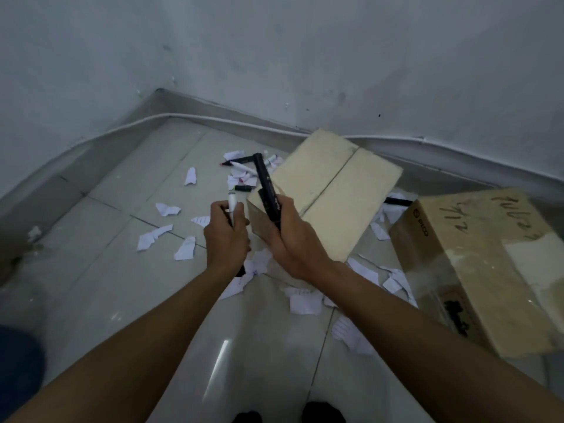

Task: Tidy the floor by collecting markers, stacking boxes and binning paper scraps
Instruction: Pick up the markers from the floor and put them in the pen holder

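Note:
My left hand [227, 236] grips a white-capped marker [232, 203], its cap sticking up above my fingers. My right hand [288, 236] holds black markers [265, 184] that point up and away, in front of a pale cardboard box [332, 184]. More markers [244, 170] lie on the tiled floor behind my hands, by the box's far left corner. One black marker [398, 202] lies between the two boxes. A brown taped box [488, 264] with handwriting sits at the right. Several white paper scraps [166, 209] are scattered over the tiles.
The room corner is at the far left, with grey walls and a white cable [128, 125] running along the skirting. A dark blue object [18, 370] shows at the lower left edge. Dark feet [323, 413] appear at the bottom edge.

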The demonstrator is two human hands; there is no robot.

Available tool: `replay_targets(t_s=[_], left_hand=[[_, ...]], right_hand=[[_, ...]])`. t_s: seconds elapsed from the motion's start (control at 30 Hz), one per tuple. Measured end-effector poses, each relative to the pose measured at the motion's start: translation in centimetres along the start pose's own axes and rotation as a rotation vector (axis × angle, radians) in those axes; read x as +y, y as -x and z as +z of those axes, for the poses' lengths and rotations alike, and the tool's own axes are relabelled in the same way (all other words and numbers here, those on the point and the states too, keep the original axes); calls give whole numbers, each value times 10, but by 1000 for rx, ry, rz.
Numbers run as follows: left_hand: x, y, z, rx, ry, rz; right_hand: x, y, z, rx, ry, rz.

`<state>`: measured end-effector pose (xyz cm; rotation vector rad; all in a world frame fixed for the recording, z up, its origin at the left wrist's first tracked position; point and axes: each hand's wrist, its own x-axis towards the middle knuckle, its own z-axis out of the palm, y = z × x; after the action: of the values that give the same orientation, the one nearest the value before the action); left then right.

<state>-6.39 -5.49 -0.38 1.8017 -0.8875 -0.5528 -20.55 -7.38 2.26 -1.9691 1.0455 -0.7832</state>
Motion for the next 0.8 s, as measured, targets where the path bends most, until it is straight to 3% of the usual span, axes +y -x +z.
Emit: replay_targets(t_s=[0.37, 0.8], left_hand=[[256, 7, -53, -154, 23, 52], [569, 33, -123, -335, 109, 76]], right_hand=[[-177, -31, -151, 162, 41, 261], [-430, -52, -341, 385, 36, 295]])
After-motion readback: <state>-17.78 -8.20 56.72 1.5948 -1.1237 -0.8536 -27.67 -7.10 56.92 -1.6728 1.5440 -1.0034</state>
